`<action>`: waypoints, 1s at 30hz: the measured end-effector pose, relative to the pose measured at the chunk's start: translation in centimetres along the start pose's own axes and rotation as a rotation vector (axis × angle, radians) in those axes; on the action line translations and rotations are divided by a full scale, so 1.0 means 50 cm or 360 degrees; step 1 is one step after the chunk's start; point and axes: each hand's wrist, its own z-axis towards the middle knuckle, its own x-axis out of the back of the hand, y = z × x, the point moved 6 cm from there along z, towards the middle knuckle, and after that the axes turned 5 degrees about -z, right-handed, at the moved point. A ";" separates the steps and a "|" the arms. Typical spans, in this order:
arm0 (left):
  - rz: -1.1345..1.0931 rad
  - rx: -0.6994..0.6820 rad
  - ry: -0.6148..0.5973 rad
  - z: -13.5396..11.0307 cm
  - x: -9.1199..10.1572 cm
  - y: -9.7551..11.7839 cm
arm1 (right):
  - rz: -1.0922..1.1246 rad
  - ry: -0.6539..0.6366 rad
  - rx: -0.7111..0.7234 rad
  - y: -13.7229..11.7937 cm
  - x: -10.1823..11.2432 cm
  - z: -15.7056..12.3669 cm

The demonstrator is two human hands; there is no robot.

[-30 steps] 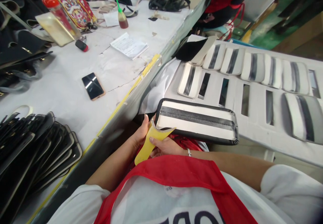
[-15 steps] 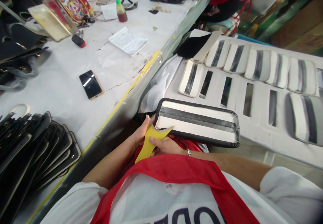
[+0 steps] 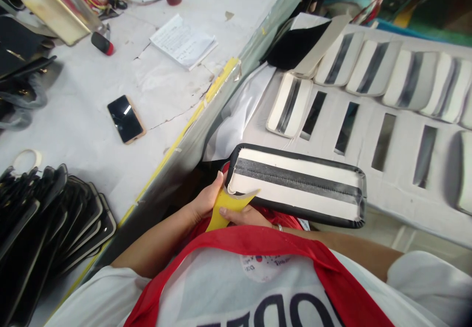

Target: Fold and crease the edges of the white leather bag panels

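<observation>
Over the last second the wearer's view dips a little, and the long panel [image 3: 295, 178] swings its far end slightly lower and outward, while both grips keep their places; I take that as a small readjustment, the work held at the same end. The panel sits just right of the yellow edge strip [image 3: 222, 79]. Also right of that strip, the right grip [image 3: 245, 215] pinches a notched yellow piece [image 3: 229, 200], thumb on top. The left grip [image 3: 208, 199] has its thumb by the panel's near end; the fingers are hidden, so I cannot tell how it closes. The panel looks off-white, with a dark seamed band lengthwise and a black border creased at its corners.
</observation>
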 end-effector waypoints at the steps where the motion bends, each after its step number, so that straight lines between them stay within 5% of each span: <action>1: 0.0002 0.0009 0.0014 0.000 0.000 -0.002 | 0.0012 0.0007 0.0002 -0.004 0.000 -0.003; 11: 0.0130 0.0087 0.0178 0.005 0.007 -0.013 | 0.0099 0.0111 -0.0012 -0.008 0.006 -0.008; 18: 0.0445 0.0134 0.0043 0.014 0.005 0.006 | 0.0210 0.0232 -0.0130 0.026 0.013 0.002; 22: 0.1309 -0.0177 0.0067 0.014 0.008 0.076 | 0.0217 0.0247 -0.0224 0.031 -0.011 0.014; 27: 0.2087 -0.0739 0.0440 -0.003 -0.031 0.164 | 0.0322 0.0265 -0.0309 0.021 -0.050 0.035; 30: 0.2493 -0.1239 0.0163 -0.005 -0.105 0.169 | 0.0291 0.0243 -0.0218 0.007 -0.052 0.032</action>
